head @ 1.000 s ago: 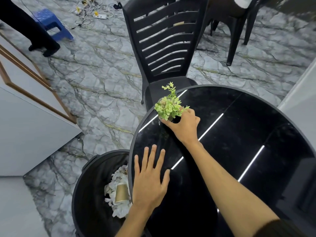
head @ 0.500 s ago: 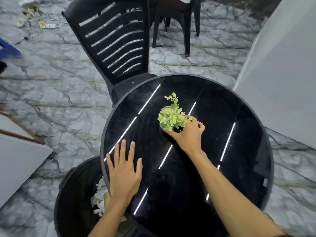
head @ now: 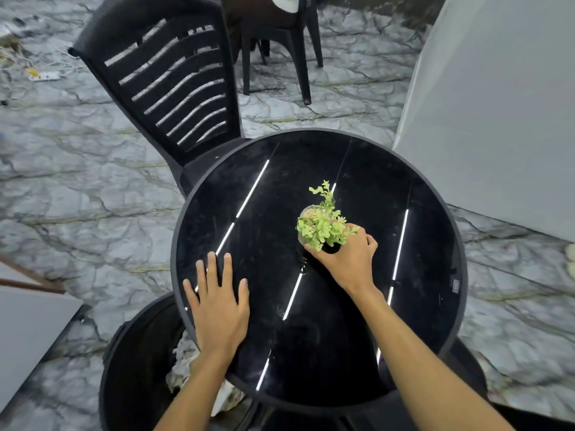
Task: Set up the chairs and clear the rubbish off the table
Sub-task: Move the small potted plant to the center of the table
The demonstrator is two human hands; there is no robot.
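On the table (head: 420, 306), the right hand (head: 348, 259) is gripping the plant (head: 322, 223).
Left hand (head: 219, 309) is lying flat, fingers spread, holding nothing; rubbish (head: 183, 365) is sitting in the bin (head: 130, 368); chair (head: 174, 85) is standing beside the table.

The right hand (head: 348, 259) and leaves hid most of the plant pot (head: 308, 213), the table (head: 249, 188) covered the chair (head: 174, 88) seat, and the bin (head: 137, 368) ran off the bottom edge

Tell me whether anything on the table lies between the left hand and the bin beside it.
Nothing visible does. The left hand lies flat at the table's near-left edge, right above the bin of crumpled paper. The only other thing on top, the small plant, sits in the right hand.
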